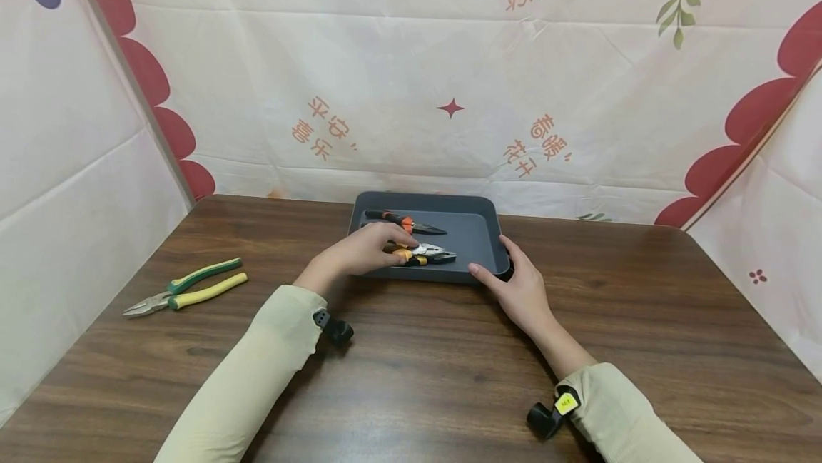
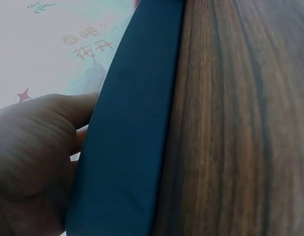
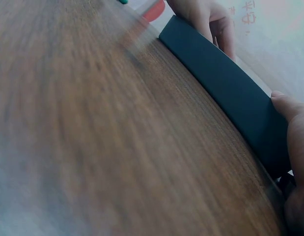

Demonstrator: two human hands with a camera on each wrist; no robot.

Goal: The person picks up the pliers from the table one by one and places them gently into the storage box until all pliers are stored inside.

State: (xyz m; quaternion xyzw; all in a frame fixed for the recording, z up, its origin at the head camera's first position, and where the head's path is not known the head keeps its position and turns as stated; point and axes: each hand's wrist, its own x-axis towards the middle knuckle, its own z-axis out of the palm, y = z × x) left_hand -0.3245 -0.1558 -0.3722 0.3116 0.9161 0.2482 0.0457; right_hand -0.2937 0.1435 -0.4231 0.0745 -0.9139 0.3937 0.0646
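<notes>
A dark grey tray (image 1: 472, 235) stands near the table's back edge. My right hand (image 1: 516, 292) holds its front right corner, with the thumb over the front rim and fingers along the right side. My left hand (image 1: 362, 249) reaches over the tray's front left rim and pinches the yellow-and-black handles of combination pliers (image 1: 427, 255) lying inside. Behind these, long-nose pliers (image 1: 411, 224) with orange-and-black handles lie in the tray, tips to the right. In the left wrist view the tray's outer wall (image 2: 127, 128) hides what the left fingers touch.
Pliers with green-and-yellow handles (image 1: 193, 288) lie spread on the wooden table (image 1: 417, 370), left of the tray. Printed cloth (image 1: 411, 70) hangs behind the table and along both sides. A small black thing (image 1: 509, 272) shows beneath the right hand at the tray's corner.
</notes>
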